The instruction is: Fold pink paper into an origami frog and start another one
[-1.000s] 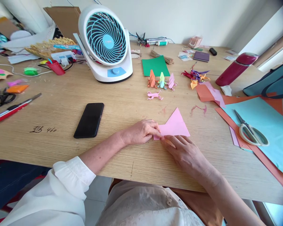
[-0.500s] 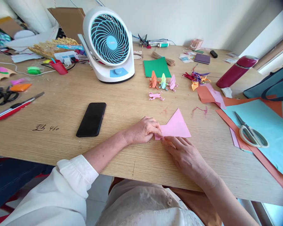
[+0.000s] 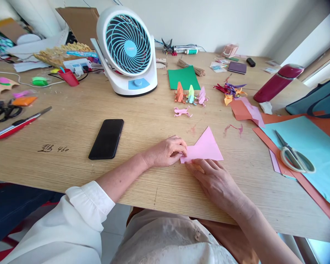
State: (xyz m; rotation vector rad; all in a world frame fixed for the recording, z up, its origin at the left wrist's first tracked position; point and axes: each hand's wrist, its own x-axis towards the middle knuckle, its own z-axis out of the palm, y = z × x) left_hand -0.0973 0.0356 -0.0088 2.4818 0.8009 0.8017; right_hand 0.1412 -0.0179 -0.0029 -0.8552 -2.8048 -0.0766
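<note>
A folded pink paper (image 3: 207, 146) lies flat on the wooden table, with a pointed flap at its upper right and a straight strip at its left. My left hand (image 3: 169, 151) is at the strip's left end, its fingers curled together and gripping the paper's edge. Along the lower edge rests my right hand (image 3: 216, 179), fingers stretched out and pressing on the fold. Beyond the paper are small folded figures, among them a flat pink one (image 3: 182, 112) and an orange one (image 3: 179, 93).
A phone (image 3: 106, 139) lies left of my hands, with a fan (image 3: 129, 47) behind it. At the right, scissors (image 3: 297, 159) rest on blue paper (image 3: 319, 146), near a red bottle (image 3: 277, 83). A cutter (image 3: 19, 124) lies far left.
My left fingertips have drawn back slightly to the upper left from the lower edge. My right thumb has shifted a little left along that edge.
</note>
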